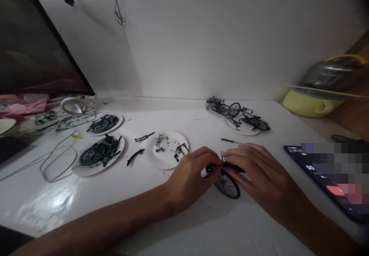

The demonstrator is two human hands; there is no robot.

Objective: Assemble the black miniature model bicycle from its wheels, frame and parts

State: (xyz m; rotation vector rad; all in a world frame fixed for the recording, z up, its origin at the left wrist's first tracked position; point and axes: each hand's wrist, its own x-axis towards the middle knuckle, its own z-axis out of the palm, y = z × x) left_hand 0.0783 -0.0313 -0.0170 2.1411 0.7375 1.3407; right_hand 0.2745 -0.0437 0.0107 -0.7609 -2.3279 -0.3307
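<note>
A small black spoked wheel point(227, 185), part of a miniature bicycle, rests on the white table below my fingertips. My left hand point(193, 175) pinches the dark assembly at the wheel's upper left. From the right, my right hand point(259, 169) closes on the same dark assembly, its fingertips meeting those of my left hand. A thin metal piece point(221, 156) stands up between the two hands. Fingers hide the exact parts being gripped. Just behind the hands lies a dark-handled screwdriver point(227, 140).
A paper plate point(150, 160) with small parts stands behind my left hand, two black curved pieces beside it. Plates of dark bicycle parts are at left point(98, 169) and back right point(245, 132). A phone point(323, 183) lies right; a yellow-green pot point(305, 104) stands beyond.
</note>
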